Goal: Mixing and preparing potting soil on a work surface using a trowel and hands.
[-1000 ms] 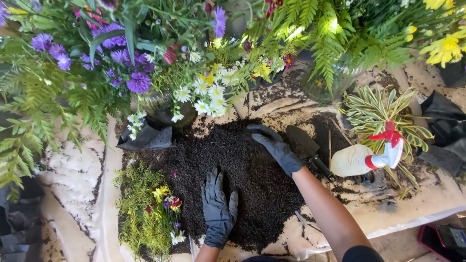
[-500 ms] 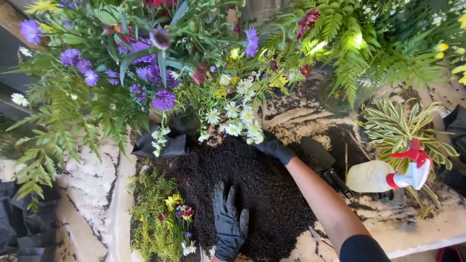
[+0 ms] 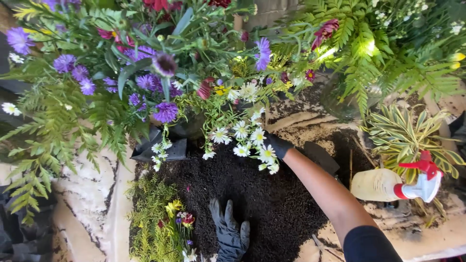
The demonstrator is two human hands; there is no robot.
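The right hand [image 3: 275,144] in its black glove has slid up the dark soil [image 3: 242,194] under the white daisies [image 3: 247,138], its grip hidden so I cannot tell, while the left hand [image 3: 229,233] lies flat, fingers apart, on the soil.

Matt grey rubbery gloves are covering the left hand [image 3: 230,233] and right hand [image 3: 276,144]; crumbly dark soil [image 3: 252,194] is lying rough beside a smooth, glossy plastic spray bottle [image 3: 383,184].

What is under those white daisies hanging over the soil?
Under the white daisies lies dark soil, and the gloved right hand reaches beneath them. Its fingers are covered by the blooms, so whether they hold anything cannot be seen. The gloved left hand rests flat on the soil.
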